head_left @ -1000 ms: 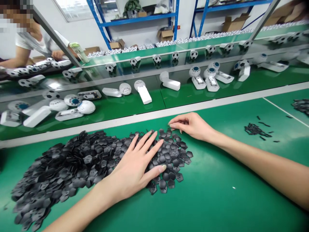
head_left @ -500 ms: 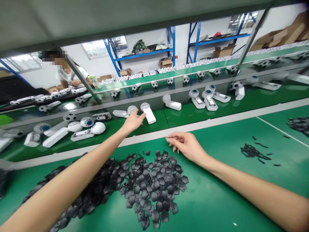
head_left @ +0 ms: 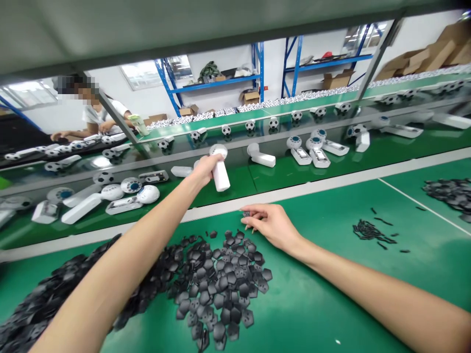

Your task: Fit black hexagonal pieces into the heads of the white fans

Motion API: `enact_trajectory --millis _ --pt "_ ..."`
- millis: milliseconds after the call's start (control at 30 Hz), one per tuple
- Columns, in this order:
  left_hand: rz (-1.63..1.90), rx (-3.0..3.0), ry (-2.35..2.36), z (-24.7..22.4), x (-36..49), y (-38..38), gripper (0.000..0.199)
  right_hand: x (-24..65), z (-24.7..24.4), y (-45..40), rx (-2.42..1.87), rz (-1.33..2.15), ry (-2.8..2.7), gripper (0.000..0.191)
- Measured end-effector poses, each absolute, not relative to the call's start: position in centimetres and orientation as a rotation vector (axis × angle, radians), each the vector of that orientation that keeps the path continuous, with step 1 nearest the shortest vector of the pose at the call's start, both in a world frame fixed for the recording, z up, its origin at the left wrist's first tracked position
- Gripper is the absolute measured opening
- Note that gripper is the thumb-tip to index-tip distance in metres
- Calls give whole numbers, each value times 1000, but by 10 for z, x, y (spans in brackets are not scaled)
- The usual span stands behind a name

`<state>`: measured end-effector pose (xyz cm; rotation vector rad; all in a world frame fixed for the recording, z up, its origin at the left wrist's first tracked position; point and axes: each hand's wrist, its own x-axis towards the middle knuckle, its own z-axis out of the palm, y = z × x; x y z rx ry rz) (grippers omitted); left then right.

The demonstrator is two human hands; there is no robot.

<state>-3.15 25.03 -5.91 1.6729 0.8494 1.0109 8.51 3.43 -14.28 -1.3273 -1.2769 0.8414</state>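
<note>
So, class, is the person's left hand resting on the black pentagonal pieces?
No: the left hand holds a white ball-ended handle, beyond the black pentagonal pieces.

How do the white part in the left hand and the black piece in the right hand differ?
Size: the white part is much larger than the black piece.
Shape: the white part has a long handle and a rounded head; the black piece looks small and flat.
Shared: each is held by fingers, one in the left hand, one in the right hand.
</note>
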Motion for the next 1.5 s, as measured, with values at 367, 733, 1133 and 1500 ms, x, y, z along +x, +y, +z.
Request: enact_trajectory --millis 367,733,1133,1500 --pt "1366 1111 910 -25 -154 159 55 77 -115 44 -1200 571 -1384 19" --pt "1335 1355 896 -64 -155 140 64 19 -56 86 -892 834 -1205 34" --pt "1367 1684 879 -67 -159 125 47 4 -71 85 -896 1030 -1059 53" --pt "1245 1672 729 -67 -168 126 37 2 -72 80 -810 1081 -1120 45"
